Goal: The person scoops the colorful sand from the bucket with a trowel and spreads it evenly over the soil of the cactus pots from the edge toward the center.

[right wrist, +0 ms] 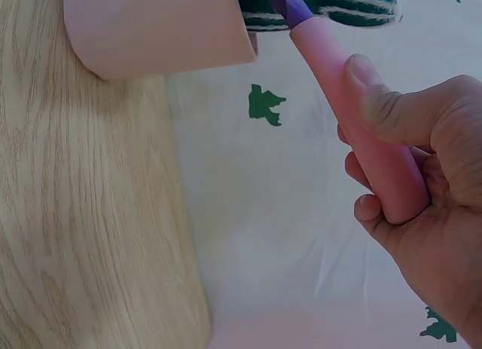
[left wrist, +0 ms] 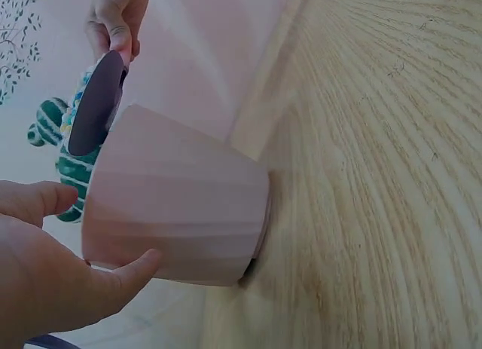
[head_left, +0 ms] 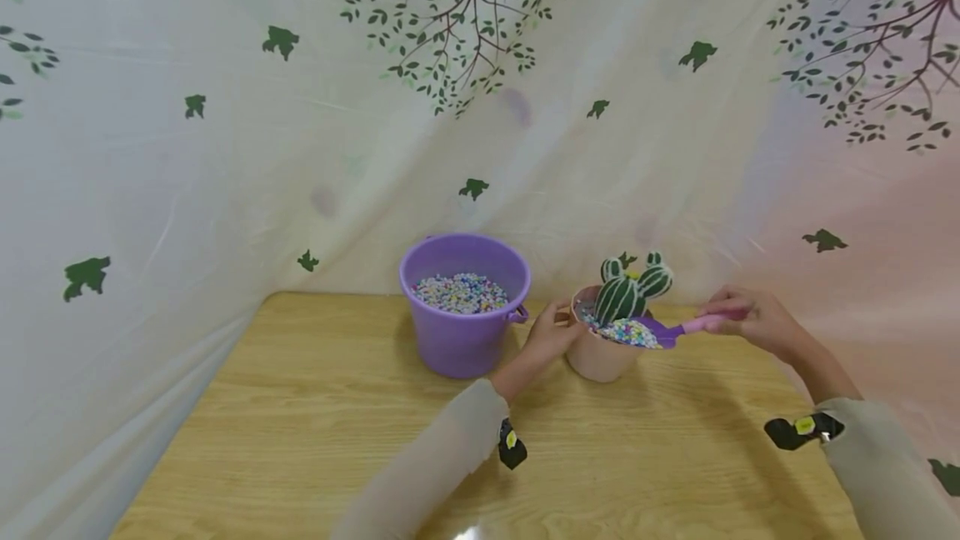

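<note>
Right hand [head_left: 753,322] grips the scoop [head_left: 666,332], long axis pointing left, loaded blade above the pot's [head_left: 602,358] near-right rim; left hand [head_left: 549,335], nearer the pot, holds its side.

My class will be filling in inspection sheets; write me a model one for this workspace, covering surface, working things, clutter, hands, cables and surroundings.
Surface: wood-grain table.
Bucket: purple, upright, partly filled with small multicoloured beads.
Pot: pale pink, upright, right of the bucket in the head view.
Cactus: green with white stripes, standing in the pot.
Scoop: purple blade, pink handle, loaded with beads at the pot's mouth; whether it touches the rim, cannot tell.
Clutter: nothing seen.
Left hand: holds the pot near its rim.
Right hand: grips the scoop's handle.
Cables: nothing seen.
Surroundings: pale cloth backdrop with printed leaves and branches.
</note>
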`<control>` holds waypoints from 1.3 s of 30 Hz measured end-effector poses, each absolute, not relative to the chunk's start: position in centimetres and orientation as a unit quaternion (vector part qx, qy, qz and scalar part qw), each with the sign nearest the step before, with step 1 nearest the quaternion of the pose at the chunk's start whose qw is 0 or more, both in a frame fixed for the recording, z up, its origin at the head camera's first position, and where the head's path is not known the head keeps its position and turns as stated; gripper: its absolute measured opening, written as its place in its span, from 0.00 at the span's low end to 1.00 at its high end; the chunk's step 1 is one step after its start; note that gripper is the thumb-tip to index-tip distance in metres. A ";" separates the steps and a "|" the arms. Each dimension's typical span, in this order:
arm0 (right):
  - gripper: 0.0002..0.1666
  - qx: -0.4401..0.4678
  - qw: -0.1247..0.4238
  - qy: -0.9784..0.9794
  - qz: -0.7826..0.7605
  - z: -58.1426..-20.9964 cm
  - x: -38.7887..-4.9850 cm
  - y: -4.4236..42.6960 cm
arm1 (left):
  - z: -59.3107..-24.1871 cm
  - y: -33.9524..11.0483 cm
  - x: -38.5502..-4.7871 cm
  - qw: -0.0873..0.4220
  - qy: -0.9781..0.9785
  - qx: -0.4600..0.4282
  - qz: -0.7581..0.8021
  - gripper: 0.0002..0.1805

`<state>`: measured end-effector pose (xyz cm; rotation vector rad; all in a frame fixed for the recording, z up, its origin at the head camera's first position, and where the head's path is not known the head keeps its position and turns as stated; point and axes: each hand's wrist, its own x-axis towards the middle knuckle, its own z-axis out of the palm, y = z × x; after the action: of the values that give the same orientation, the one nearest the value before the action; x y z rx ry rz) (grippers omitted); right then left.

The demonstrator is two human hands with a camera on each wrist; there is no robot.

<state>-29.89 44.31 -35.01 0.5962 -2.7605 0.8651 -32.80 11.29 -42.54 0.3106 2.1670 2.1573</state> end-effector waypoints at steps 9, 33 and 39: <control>0.08 0.195 0.064 -0.938 0.279 -35.1 -30.3 44.8 | -43.2 12.0 -33.2 0.024 0.723 0.074 0.687 0.29; 0.08 0.175 0.019 -0.948 0.266 -34.1 -30.6 45.2 | -43.3 12.0 -33.7 0.054 0.695 0.054 0.715 0.30; 0.08 0.184 0.015 -0.946 0.268 -33.5 -30.6 44.9 | -43.0 11.9 -33.6 0.057 0.687 0.057 0.722 0.30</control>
<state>-30.59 44.92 -33.52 0.5719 -2.9420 0.8341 -33.63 11.93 -43.00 0.1738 2.0830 2.1894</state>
